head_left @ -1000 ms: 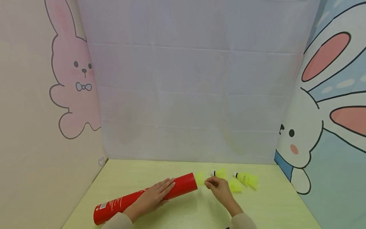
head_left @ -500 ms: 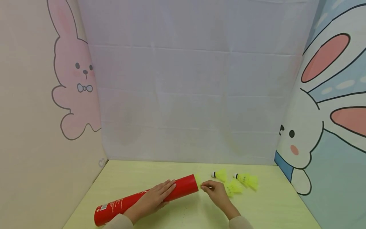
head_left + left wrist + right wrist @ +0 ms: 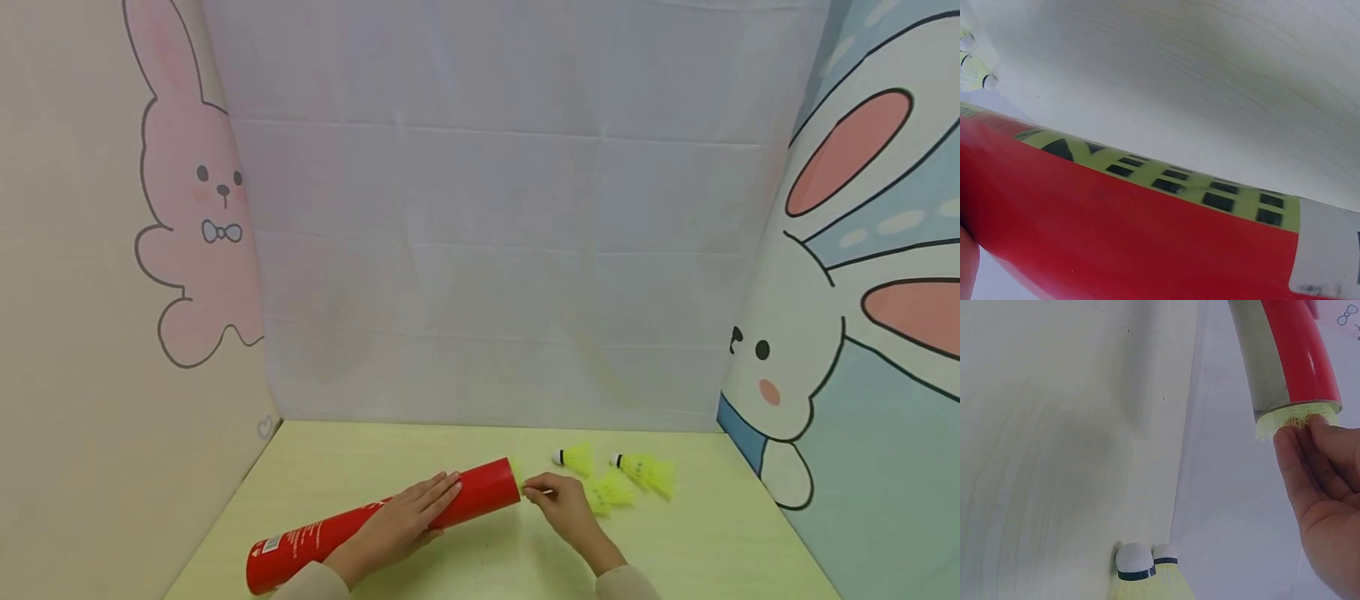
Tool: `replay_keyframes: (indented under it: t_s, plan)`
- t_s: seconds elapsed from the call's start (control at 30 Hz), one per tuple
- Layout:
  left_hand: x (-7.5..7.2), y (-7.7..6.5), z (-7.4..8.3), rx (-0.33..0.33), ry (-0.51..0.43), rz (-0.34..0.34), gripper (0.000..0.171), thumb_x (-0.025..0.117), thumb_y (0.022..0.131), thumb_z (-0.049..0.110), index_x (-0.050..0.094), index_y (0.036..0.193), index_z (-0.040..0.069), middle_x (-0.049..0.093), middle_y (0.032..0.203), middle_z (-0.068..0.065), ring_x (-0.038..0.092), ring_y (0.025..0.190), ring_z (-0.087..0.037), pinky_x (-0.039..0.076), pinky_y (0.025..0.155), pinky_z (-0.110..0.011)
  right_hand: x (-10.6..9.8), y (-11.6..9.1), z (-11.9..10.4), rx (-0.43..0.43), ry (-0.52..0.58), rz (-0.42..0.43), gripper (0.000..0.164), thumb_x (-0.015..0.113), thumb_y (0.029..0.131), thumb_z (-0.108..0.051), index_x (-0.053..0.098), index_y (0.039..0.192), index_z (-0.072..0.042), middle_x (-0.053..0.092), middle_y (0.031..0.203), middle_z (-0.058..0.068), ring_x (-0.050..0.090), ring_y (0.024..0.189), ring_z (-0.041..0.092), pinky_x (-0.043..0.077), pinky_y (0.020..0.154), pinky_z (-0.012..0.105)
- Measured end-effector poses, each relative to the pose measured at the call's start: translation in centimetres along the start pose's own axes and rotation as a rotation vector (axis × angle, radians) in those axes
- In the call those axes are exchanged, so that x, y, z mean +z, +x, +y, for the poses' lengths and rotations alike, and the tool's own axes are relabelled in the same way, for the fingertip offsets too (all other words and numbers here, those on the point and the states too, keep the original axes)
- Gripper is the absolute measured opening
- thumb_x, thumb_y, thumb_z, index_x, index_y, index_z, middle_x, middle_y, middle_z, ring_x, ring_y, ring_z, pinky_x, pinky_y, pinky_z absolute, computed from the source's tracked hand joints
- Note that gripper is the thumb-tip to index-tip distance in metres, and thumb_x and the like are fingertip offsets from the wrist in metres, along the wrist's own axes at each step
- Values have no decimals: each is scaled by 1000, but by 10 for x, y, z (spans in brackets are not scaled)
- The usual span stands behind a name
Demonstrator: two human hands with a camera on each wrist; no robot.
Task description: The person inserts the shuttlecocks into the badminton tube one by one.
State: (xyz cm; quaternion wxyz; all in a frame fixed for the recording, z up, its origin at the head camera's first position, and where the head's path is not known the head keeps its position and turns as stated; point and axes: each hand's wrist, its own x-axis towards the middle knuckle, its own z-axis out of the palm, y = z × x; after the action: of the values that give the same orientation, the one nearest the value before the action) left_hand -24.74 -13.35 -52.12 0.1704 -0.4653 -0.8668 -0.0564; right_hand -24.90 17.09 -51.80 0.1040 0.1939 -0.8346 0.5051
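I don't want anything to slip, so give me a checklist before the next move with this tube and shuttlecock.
1. Left hand on the red tube: ok.
2. Right hand pinching the shuttlecock by its skirt: ok.
3. That shuttlecock fully inside the tube: not ok, its skirt edge pokes out.
4. Loose shuttlecocks clear of the tube: ok, lying apart from it.
5. Anything deeper inside the tube: cannot tell, hidden.

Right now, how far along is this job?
Done: one yellow shuttlecock looks mostly inside the red shuttlecock tube, which the left grip rests on. In hand: the right grip pinches its protruding skirt. Likely left: seating it, plus at least three shuttlecocks on the table.
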Motion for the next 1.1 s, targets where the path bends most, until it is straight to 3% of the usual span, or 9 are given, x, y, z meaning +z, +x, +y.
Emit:
replay_keyframes:
  t_s: [0.63, 0.87, 1.1]
  plan:
    - [1, 1, 2, 7, -20, -14, 93, 79, 80, 21, 23, 153, 11, 32, 155, -4, 40, 135, -25, 48, 97, -41, 5, 3, -5, 14, -17, -55, 8, 66, 88, 0, 73, 93, 1, 72, 87, 12, 69, 77, 21, 55, 66, 21]
    - [3, 2, 3, 10, -31, -14, 92, 79, 80, 20, 24, 153, 11, 32, 155, -4, 40, 135, -24, 48, 98, -41, 4, 5, -2, -25, -8, -60, 7, 69, 85, 0, 74, 90, 3, 73, 86, 15, 70, 75, 22, 55, 64, 20]
    - [0, 4, 4, 3, -31, -17, 91, 78, 81, 20, 24, 153, 12, 33, 155, -4, 41, 135, -25, 48, 98, -41, 1, 6, 3, -25, 4, -66, 8, 69, 85, 0, 74, 91, 1, 73, 87, 13, 68, 74, 13, 55, 64, 21]
